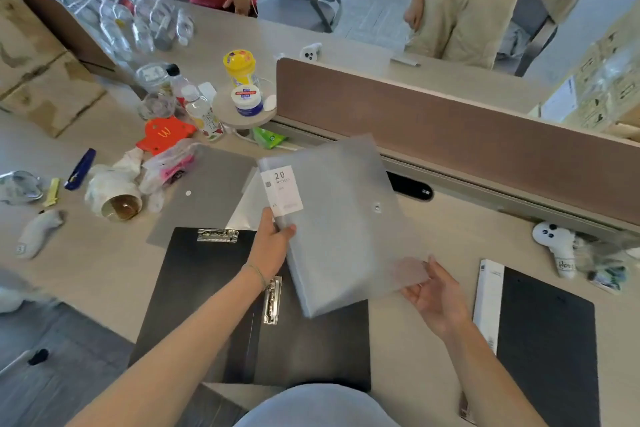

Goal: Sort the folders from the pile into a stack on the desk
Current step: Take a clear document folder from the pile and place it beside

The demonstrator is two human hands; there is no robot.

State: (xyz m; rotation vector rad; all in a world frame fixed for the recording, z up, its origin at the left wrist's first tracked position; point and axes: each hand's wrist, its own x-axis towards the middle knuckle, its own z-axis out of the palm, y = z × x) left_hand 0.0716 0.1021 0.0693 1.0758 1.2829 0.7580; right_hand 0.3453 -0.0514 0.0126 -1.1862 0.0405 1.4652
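**The grey folder could slip and fall**

The grey folder is up in the air, tilted, over the black clipboards on the bench. The left hand pinches its left edge, just under the white label, with thumb and fingers closed on it. The right hand is open, palm up, and its fingertips only touch the folder's lower right corner.

The folder looks smooth and bendy, so I think it could slide out of that small pinch. The open right hand may not catch it in time.

If it drops, it could hit a metal clip and land crooked. If it swings left, it might bump the tipped cup.

A black folder lies on the right; it may be the stack.
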